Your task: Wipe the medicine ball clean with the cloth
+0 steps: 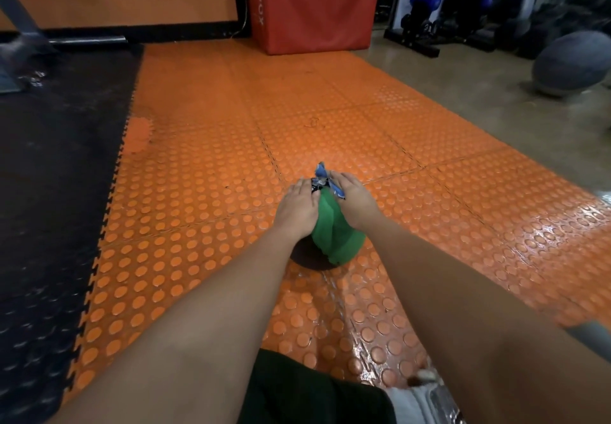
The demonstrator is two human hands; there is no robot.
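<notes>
Medicine ball, green with dark underside, rests on orange studded floor mat, between both outstretched forearms. Left hand laid flat on ball's left side, fingers straight. Right hand on ball's right side, pressing blue patterned cloth against top; grip on cloth cannot be told. Red padded box stands beyond mat.

Bare forearms, dark green shorts, white shoe.
</notes>
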